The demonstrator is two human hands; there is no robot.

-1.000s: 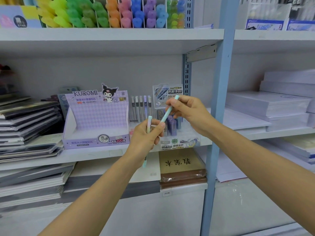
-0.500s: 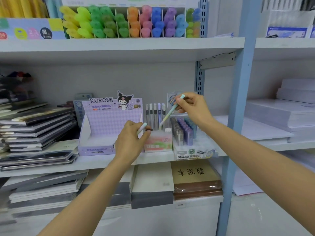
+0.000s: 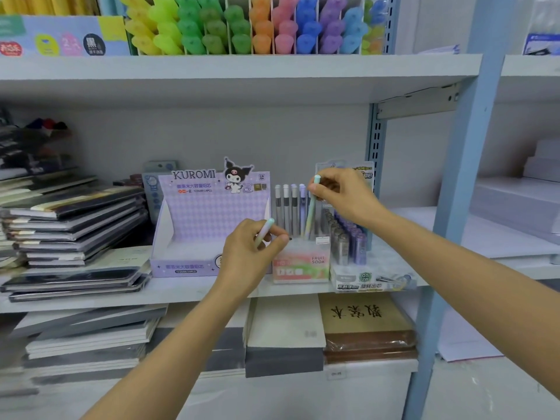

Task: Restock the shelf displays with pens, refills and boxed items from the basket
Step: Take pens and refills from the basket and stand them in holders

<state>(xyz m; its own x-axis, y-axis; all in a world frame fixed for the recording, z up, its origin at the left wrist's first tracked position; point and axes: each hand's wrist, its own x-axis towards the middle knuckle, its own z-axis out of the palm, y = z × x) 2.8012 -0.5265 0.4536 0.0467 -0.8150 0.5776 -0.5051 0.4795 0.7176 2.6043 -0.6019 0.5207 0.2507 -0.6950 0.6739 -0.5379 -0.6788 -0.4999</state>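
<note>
My right hand (image 3: 342, 197) pinches the top of a pastel green pen (image 3: 312, 212), which stands nearly upright with its tip down inside the pink Fruit Soda pen box (image 3: 301, 266). Several grey and lilac pens (image 3: 289, 207) stand in the back of that box. My left hand (image 3: 253, 253) holds a second pastel pen (image 3: 264, 230) just left of the box, its mint cap poking above my fingers. The purple Kuromi display box (image 3: 197, 219) to the left looks empty inside. The basket is out of view.
A clear tray of refill tubes (image 3: 348, 241) sits right of the pen box. Notebook stacks (image 3: 69, 219) fill the shelf's left. Highlighters (image 3: 242, 25) line the shelf above. A blue upright post (image 3: 454, 183) stands at the right, paper stacks (image 3: 515, 204) beyond it.
Both hands moved forward to the shelf. The right hand tipped its pen upright and lowered its tip into the pink box. The left hand carried its pen beside the box.
</note>
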